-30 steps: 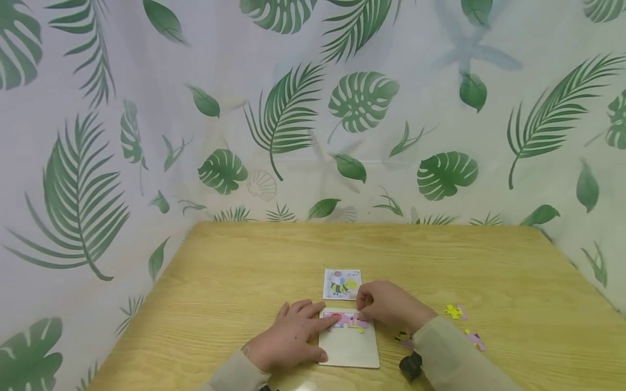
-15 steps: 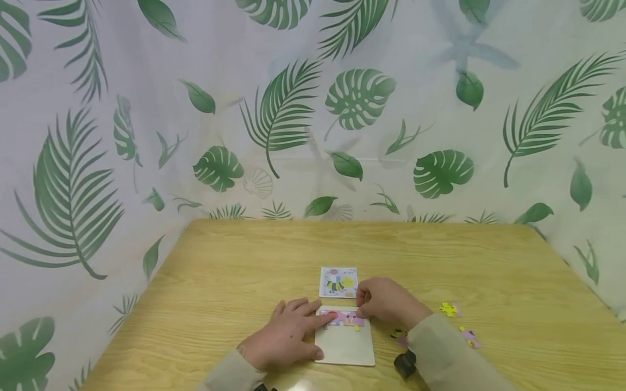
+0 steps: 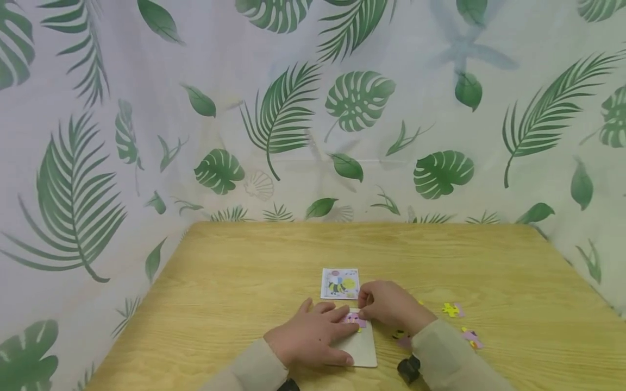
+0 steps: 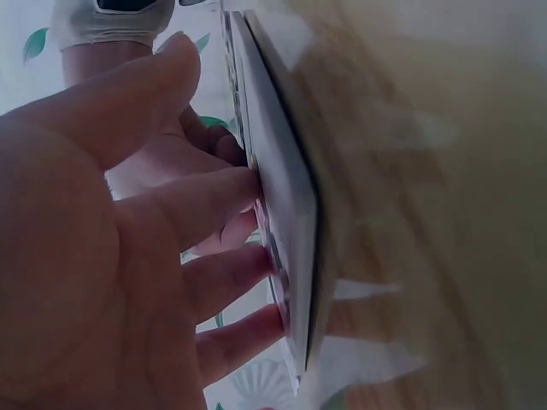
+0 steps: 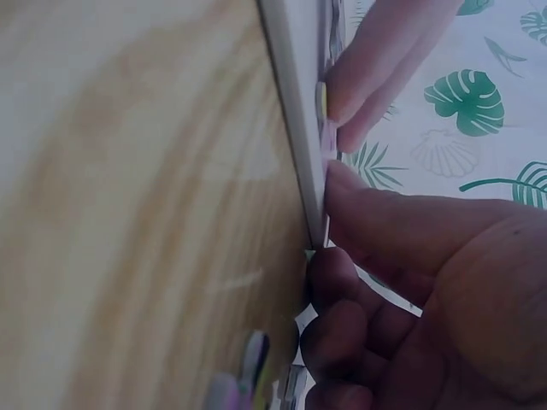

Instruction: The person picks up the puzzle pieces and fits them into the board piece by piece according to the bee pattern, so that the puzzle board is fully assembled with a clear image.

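A pale square puzzle board (image 3: 363, 350) lies on the table, with joined pink puzzle pieces (image 3: 356, 319) along its far edge. My left hand (image 3: 313, 336) spreads over the board's left part, its straight fingertips resting on the pieces and hiding some of them. In the left wrist view, the fingers (image 4: 226, 278) touch the top face along the board's rim. My right hand (image 3: 393, 305) grips the board's far right corner. In the right wrist view, its thumb (image 5: 385, 209) lies on the top face and the curled fingers (image 5: 338, 286) sit at the edge.
Just beyond the board lies a picture card (image 3: 339, 284) showing a bee. Loose puzzle pieces (image 3: 452, 310) lie to the right, one (image 3: 403, 338) partly beside the right wrist and another (image 3: 471, 338) past the sleeve. A leaf-patterned cloth (image 3: 342, 179) hangs behind the wooden table (image 3: 235, 260).
My left hand has slid to the right across the board, covering the left pieces that showed before. The right hand stays at the far right corner.
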`<state>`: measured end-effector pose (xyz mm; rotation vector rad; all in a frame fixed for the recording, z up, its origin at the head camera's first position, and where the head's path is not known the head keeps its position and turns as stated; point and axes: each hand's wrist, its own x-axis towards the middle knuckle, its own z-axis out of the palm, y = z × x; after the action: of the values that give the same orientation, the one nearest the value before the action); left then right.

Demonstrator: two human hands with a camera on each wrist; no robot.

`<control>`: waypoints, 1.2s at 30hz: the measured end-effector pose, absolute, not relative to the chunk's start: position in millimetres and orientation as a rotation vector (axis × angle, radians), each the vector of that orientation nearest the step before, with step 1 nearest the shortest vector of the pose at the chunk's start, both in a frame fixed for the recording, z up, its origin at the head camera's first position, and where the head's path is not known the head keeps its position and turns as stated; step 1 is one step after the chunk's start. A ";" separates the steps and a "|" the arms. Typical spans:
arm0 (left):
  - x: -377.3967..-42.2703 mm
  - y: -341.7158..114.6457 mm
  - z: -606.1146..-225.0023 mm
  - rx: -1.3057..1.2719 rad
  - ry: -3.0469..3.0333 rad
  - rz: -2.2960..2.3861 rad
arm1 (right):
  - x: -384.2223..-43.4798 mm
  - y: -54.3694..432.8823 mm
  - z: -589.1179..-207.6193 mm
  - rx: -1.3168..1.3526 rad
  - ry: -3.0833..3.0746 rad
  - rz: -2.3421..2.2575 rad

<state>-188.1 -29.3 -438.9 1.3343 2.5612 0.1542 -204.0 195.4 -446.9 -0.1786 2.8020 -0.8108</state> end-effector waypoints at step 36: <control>-201.0 -78.2 -443.4 1.216 2.555 0.322 | -198.2 191.3 -452.1 -0.164 2.824 -0.790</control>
<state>-201.0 -78.2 -443.4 1.2160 2.5552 0.3225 -198.2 191.3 -452.1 -0.1636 2.8240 -0.7904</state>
